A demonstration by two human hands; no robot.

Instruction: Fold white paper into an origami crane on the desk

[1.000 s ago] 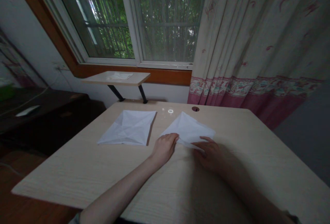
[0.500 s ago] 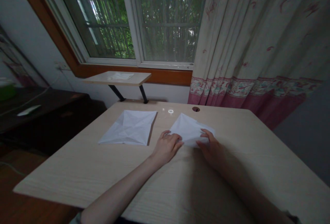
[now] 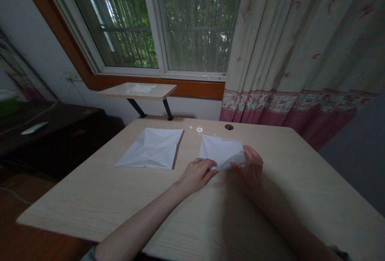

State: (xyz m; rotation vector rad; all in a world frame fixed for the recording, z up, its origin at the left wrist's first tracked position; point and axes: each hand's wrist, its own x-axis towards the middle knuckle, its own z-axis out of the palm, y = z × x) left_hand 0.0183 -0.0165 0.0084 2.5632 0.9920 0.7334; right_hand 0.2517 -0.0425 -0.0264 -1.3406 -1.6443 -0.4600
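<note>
A folded sheet of white paper (image 3: 223, 150) lies on the table in front of me, its near edge slightly raised. At its near left corner, my left hand (image 3: 200, 172) is closed, with thumb and fingers pinching the edge. My right hand (image 3: 250, 168) grips the right side of the same paper, fingers on the far side and thumb at the near edge. To the left lies a flat, creased square of white paper (image 3: 152, 148), touched by neither hand.
The pale wooden table (image 3: 120, 205) has a small raised shelf (image 3: 162, 92) at its back left, bearing a crumpled white sheet (image 3: 142, 88). A round cable hole (image 3: 229, 127) is near the back edge. A curtain (image 3: 288, 52) hangs behind on the right.
The folded paper has turned and its far point has come down to a flatter edge. My right hand has shifted a little right and closed on its side; my left hand moved slightly right.
</note>
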